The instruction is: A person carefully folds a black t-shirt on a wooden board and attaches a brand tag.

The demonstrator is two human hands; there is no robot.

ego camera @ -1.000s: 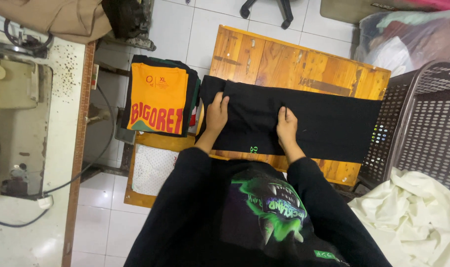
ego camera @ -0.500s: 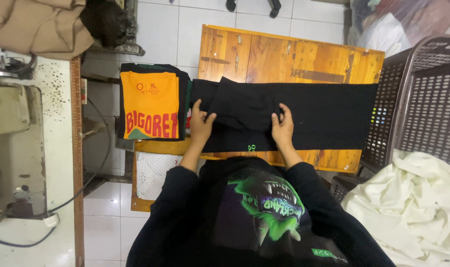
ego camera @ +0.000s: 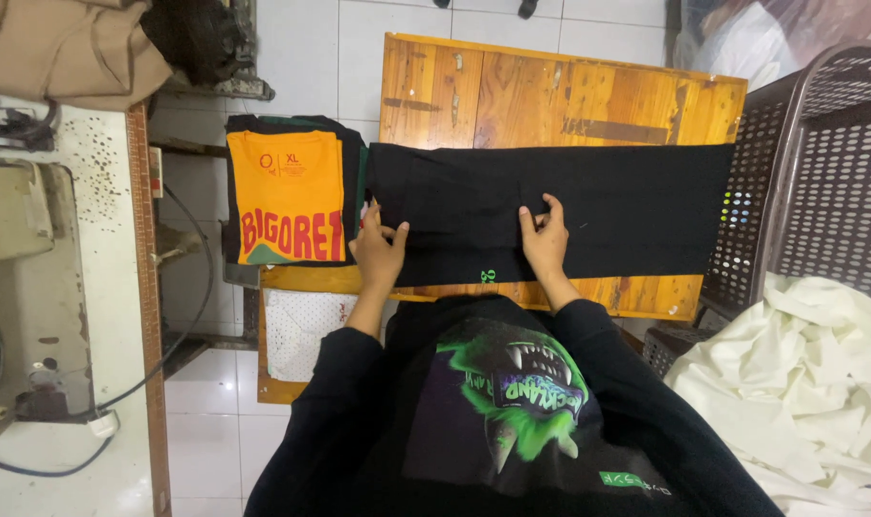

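Observation:
A black garment (ego camera: 598, 206) lies folded into a long strip across a wooden table (ego camera: 550, 96). My left hand (ego camera: 380, 251) pinches its left end near the table's edge. My right hand (ego camera: 545, 239) rests on the garment's near edge around the middle, fingers pressing the cloth. A small green mark (ego camera: 487, 276) shows on the garment's near hem between my hands. Both sleeves are black.
A stack of folded shirts, orange one (ego camera: 287, 196) on top, sits left of the table. A sewing machine (ego camera: 14, 287) stands at far left. A dark plastic laundry basket (ego camera: 818, 172) is at right, with white cloth (ego camera: 809, 383) below it.
My left hand has shifted left toward the garment's end, widening the gap between my hands. The black garment now lies flatter and stretched out in a longer strip.

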